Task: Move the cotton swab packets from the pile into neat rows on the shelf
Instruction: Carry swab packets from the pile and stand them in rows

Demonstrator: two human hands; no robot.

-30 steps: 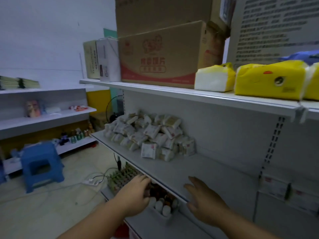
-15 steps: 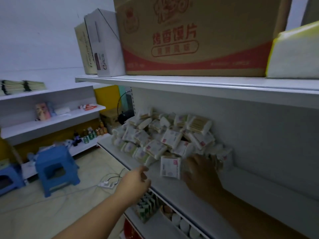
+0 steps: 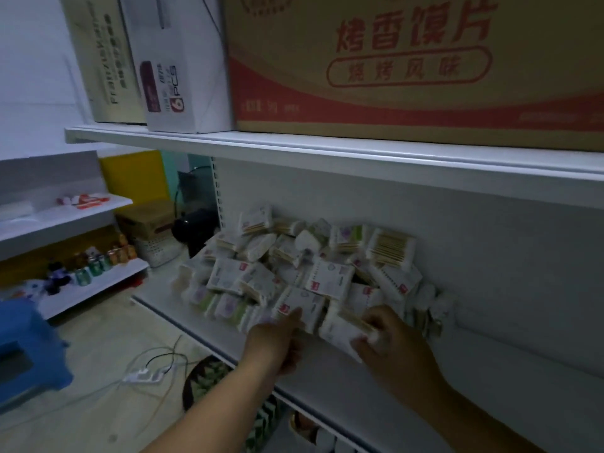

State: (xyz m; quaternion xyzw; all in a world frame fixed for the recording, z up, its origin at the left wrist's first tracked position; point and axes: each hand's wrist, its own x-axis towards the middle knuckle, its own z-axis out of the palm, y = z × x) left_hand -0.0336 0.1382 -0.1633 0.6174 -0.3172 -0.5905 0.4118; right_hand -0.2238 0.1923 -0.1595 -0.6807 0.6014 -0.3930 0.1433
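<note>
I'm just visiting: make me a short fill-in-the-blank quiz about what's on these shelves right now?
1. The right hand grips a cotton swab ____.
2. The pile of packets lies on the ____ shelf, under the shelf with the cardboard box.
3. The stool on the floor is ____.
4. The left hand touches the pile's ____ edge.

Missing words: packet; middle; blue; front

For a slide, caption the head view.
Both hands, left hand and right hand, reach the cotton swab packet pile.

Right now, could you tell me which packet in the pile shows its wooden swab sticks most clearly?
The packet at the pile's upper right corner, leaning against the back panel: its clear face shows a row of tan sticks, while most others show white printed labels.
</note>
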